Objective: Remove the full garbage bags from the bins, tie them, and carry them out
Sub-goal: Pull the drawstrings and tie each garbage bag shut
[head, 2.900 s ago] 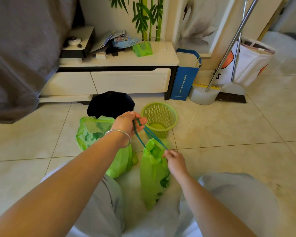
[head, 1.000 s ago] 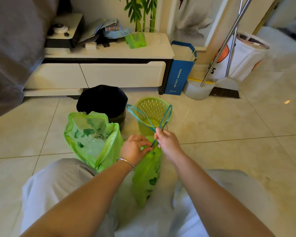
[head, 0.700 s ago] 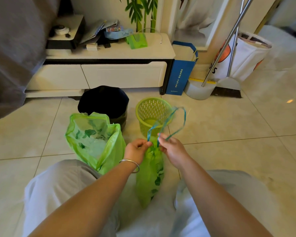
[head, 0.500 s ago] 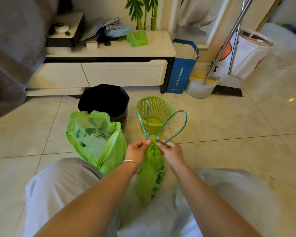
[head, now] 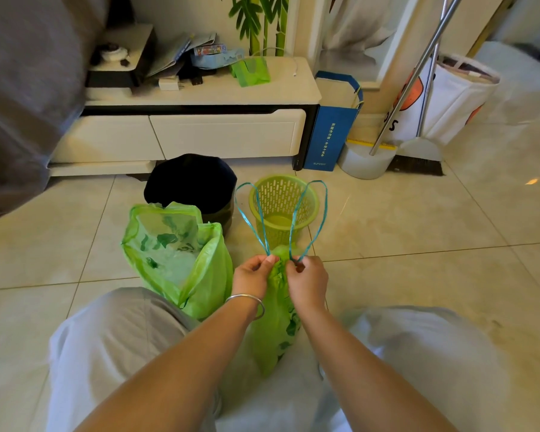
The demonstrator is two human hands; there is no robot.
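- The person crouches on a tiled floor [head: 418,232], knees in light trousers on either side of a narrow green garbage bag [head: 275,332] that stands upright between them.
- The left hand [head: 252,277] pinches the gathered neck of that bag at its left side, fingertips pressed together on the base of one blue drawstring loop [head: 250,213]; a silver bangle [head: 247,302] sits on the wrist.
- The right hand [head: 309,282] pinches the neck from the right, fingers closed on the base of the other blue loop [head: 312,213].
- Both loops stand up from the cinched mouth, arching in front of a small green slatted bin [head: 282,204] just behind the bag.
- A second, wider green garbage bag [head: 181,260] stands just to the left, its mouth open and untied, touching the left knee.
- Behind it sits a dark round bin [head: 190,182], close to a low white TV cabinet [head: 200,135].
- Farther right, a blue paper bag [head: 331,132], a white dustpan [head: 365,160] and a broom [head: 418,157] lean by the wall.
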